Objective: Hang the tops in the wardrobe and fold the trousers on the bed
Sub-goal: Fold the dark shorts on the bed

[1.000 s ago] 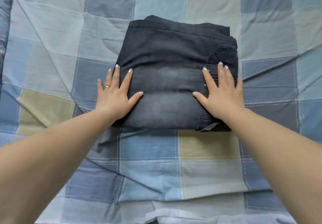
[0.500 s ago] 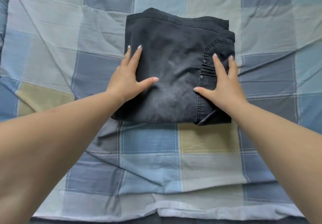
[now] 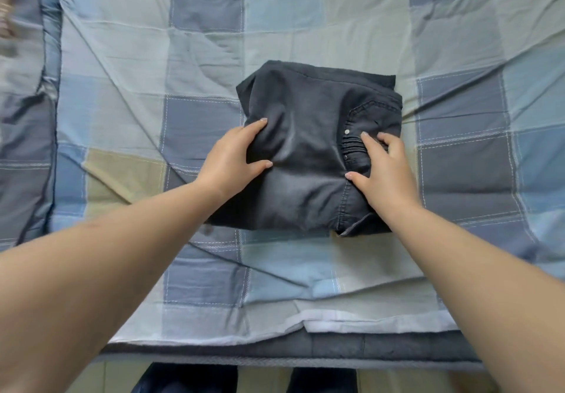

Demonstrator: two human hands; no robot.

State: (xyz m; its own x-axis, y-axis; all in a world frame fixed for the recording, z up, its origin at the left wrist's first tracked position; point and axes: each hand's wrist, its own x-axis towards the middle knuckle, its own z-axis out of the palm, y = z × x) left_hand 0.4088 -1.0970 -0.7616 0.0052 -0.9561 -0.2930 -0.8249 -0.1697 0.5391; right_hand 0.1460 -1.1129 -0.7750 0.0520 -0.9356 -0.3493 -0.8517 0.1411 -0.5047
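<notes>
Head view shows the folded trousers (image 3: pixel 318 151) at frame centre on the bed (image 3: pixel 214 56). Your left hand (image 3: pixel 230 157) grips the bundle's left edge, fingers curled into the cloth; your right hand (image 3: pixel 383 166) pinches the fabric by the pocket. Keep both grips level and the layers stacked — an uneven pull will likely open the fold. Beneath lies a wrinkled checked cover in blue, grey and olive; the bed's near edge and a strip of floor run along the frame bottom.

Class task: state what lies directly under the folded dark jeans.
The folded jeans lie on the checked bedsheet, which shows all round them. The sheet directly beneath is covered, as are the jeans' inner folds.
</notes>
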